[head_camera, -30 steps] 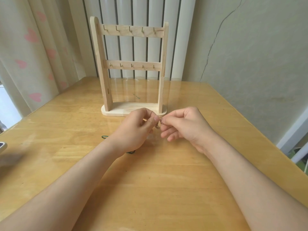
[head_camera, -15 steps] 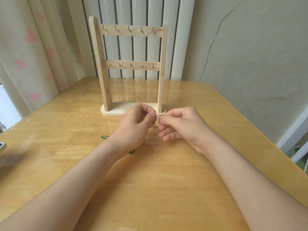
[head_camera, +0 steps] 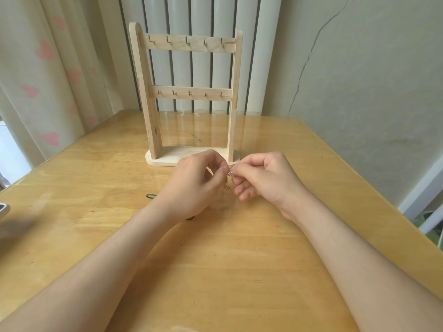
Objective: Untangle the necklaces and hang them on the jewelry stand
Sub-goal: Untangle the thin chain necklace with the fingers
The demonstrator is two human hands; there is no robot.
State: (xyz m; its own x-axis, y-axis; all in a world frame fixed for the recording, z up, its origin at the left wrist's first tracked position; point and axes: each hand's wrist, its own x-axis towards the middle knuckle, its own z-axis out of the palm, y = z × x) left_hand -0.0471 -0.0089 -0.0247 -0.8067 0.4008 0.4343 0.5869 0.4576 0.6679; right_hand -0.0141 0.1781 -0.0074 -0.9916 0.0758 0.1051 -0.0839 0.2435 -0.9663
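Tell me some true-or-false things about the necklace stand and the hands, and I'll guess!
1. Every hook on the jewelry stand is bare. True.
2. The stand is lying flat on its side. False: it stands upright on the table.
3. The left hand and the right hand both pinch the little shiny necklace between them. True.
4. Something green hangs from the top rail. False: the green cord lies on the table, beside the left wrist.
5. The stand has two rails of hooks. True.
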